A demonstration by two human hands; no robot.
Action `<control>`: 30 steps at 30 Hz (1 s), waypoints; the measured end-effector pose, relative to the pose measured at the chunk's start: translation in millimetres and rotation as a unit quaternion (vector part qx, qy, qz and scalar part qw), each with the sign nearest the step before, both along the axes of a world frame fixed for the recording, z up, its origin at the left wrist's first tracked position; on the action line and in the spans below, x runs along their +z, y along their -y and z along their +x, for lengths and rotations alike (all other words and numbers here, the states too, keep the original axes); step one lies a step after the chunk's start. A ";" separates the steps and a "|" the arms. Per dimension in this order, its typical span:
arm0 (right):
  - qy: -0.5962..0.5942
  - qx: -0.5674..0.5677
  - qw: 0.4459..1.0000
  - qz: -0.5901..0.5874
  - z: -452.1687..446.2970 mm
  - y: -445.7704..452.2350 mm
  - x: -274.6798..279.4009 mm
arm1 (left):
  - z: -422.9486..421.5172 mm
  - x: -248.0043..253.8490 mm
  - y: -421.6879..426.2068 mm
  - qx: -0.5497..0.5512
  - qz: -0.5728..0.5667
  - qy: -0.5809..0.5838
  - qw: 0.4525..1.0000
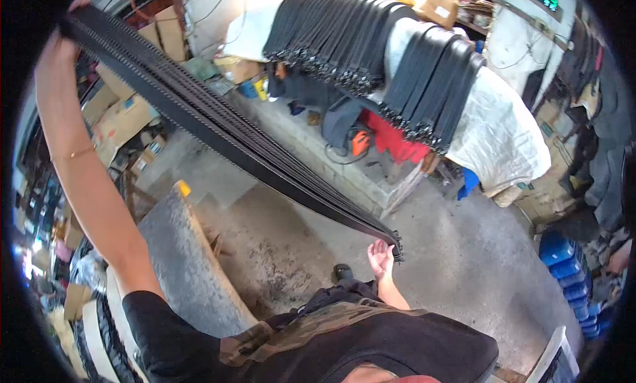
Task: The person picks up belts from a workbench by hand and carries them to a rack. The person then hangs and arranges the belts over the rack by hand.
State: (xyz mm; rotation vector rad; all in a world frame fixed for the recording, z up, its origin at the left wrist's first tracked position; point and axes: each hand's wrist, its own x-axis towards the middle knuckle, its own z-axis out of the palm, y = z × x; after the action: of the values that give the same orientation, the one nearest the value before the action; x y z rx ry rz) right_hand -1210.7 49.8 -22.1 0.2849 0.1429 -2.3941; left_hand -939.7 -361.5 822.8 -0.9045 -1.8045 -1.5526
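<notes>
A long bundle of black leather belts (218,135) with pale stitched edges hangs stretched between my hands, slanting from upper left to lower middle. My left hand (65,44), raised at the end of my outstretched arm, is closed around the upper end; its fingers are partly hidden by the belts. Lower down, near my body, my right hand (379,258) is at the other end, where small dark metal parts (397,245) stick out. Its palm faces up and its thumb lies against the belts; part of the grip is hidden.
Many black belts (331,35) lie draped over a white-covered rack (500,121) ahead. A curved worn board (189,250) stands at lower left. Blue stacked plastic items (566,267) are at right, cardboard boxes (126,121) at left. Concrete floor (464,250) lies below.
</notes>
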 end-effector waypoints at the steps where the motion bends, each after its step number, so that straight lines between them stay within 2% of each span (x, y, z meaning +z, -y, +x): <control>1: 0.019 -0.012 1.000 0.003 -4.4 0.1 -3.8 | -38.8 -6.1 -23.6 -0.012 0.001 -0.007 1.000; 3: 0.057 -0.033 0.997 0.033 -13.3 3.9 -1.5 | -114.2 -25.6 -85.5 0.175 0.080 -0.078 0.978; 5: 0.085 0.107 0.978 0.155 -19.8 -6.9 5.1 | -168.5 -43.2 -123.8 0.354 0.159 -0.134 0.912; 6: 0.058 0.218 0.959 0.172 -29.9 -12.5 -3.5 | -180.7 -49.8 -109.4 0.234 0.100 -0.106 0.961; 7: 0.013 0.326 0.883 0.337 -35.0 -21.4 2.0 | -192.9 -57.0 -93.8 0.108 0.039 -0.075 0.990; 8: -0.054 0.386 0.796 0.463 -43.4 -24.5 -1.4 | -223.4 -77.1 -142.7 0.307 0.134 -0.167 0.927; 9: -0.120 0.435 0.684 0.573 -57.0 -25.7 -12.3 | -235.7 -79.7 -138.7 0.306 0.134 -0.141 0.932; 10: -0.160 0.363 0.655 0.643 -59.3 -19.9 13.7 | -246.0 -84.1 -133.0 0.280 0.111 -0.097 0.949; 11: -0.242 0.309 0.582 0.712 -73.0 -17.4 43.5 | -256.3 -89.5 -127.2 0.253 0.086 -0.053 0.962; 12: -0.236 0.200 0.705 0.638 -89.7 -8.2 38.1 | -272.9 -91.7 -120.6 0.271 0.114 -0.040 0.955; 13: -0.301 0.142 0.724 0.604 -94.0 16.4 107.6 | -290.6 -95.3 -117.2 0.290 0.142 -0.024 0.946; 14: -0.409 0.046 0.715 0.565 -106.5 43.6 141.0 | -287.2 -114.4 -140.2 0.323 0.105 -0.082 0.937; 15: -0.468 0.018 0.728 0.501 -110.9 73.7 205.9 | -295.0 -118.9 -124.1 0.226 0.081 -0.037 0.970; 16: -0.497 -0.007 0.753 0.432 -109.3 103.5 268.8 | -302.8 -122.8 -123.5 0.261 0.089 -0.018 0.961; 18: -0.618 -0.080 0.727 0.288 -107.9 165.9 347.7 | -313.3 -131.3 -116.3 0.286 0.096 0.004 0.953; 20: -0.688 -0.149 0.657 0.270 -94.5 227.2 424.5 | -319.6 -141.8 -96.2 0.259 0.028 -0.001 0.966; 21: -0.684 -0.142 0.676 0.232 -88.4 258.4 445.4 | -331.3 -140.1 -79.5 0.301 -0.008 0.039 0.953; 22: -0.695 -0.208 0.637 0.263 -80.7 283.6 465.8 | -328.7 -137.7 -73.7 0.300 0.000 0.035 0.953; 23: -0.621 -0.173 0.711 0.281 -69.3 302.0 481.2 | -326.1 -138.7 -68.5 0.297 0.010 0.037 0.954; 27: -0.592 -0.202 0.732 0.272 -71.1 358.4 465.7 | -323.3 -137.0 -19.0 0.252 0.048 0.048 0.965; 29: -0.606 -0.165 0.744 0.230 -65.8 366.9 456.5 | -323.3 -139.6 -4.3 0.251 0.044 0.081 0.964; 30: -0.607 -0.147 0.743 0.239 -65.6 371.9 441.2 | -323.7 -139.0 2.3 0.206 0.044 0.058 0.976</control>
State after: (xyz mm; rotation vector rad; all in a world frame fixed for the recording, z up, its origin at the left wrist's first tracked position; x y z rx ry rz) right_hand -1276.4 -322.1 419.1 -1.1683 1.3921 -2.3939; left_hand -1263.4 -363.9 683.8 -0.3698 -1.8444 -1.4229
